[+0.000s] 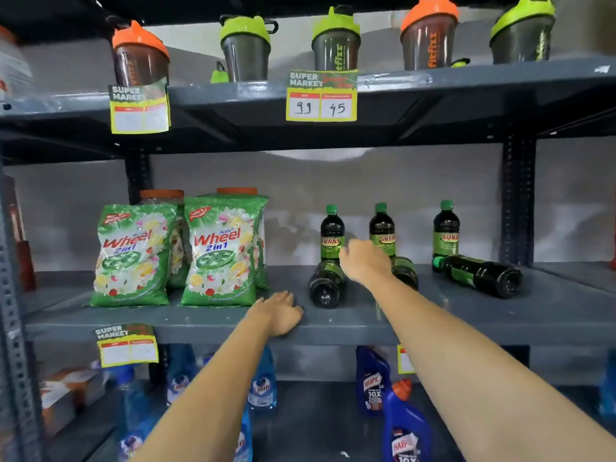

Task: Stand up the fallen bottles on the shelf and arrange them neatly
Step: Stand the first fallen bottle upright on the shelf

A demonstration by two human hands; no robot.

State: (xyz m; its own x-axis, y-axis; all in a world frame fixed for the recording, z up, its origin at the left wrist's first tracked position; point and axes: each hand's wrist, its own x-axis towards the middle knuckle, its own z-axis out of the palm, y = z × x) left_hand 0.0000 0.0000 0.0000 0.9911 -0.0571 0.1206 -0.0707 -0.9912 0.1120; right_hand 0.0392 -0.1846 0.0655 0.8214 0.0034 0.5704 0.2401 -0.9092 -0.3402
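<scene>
Three dark green bottles with green caps stand at the back of the middle shelf (206, 323): a left one (332, 233), a middle one (382, 228) and a right one (446, 230). Three more lie fallen in front: one with its base toward me (326, 284), one partly hidden behind my right hand (405, 272), and one lying sideways at the right (480, 275). My right hand (365, 261) reaches between the first two fallen bottles, fingers loosely apart, holding nothing. My left hand (278, 311) rests flat on the shelf's front edge.
Green detergent bags (218, 251) stand on the left of the same shelf. Shaker bottles (246, 48) line the upper shelf, with price tags (321, 96) hanging from its edge. Blue cleaner bottles (405, 425) fill the lower shelf. A perforated upright (516, 198) stands at the right.
</scene>
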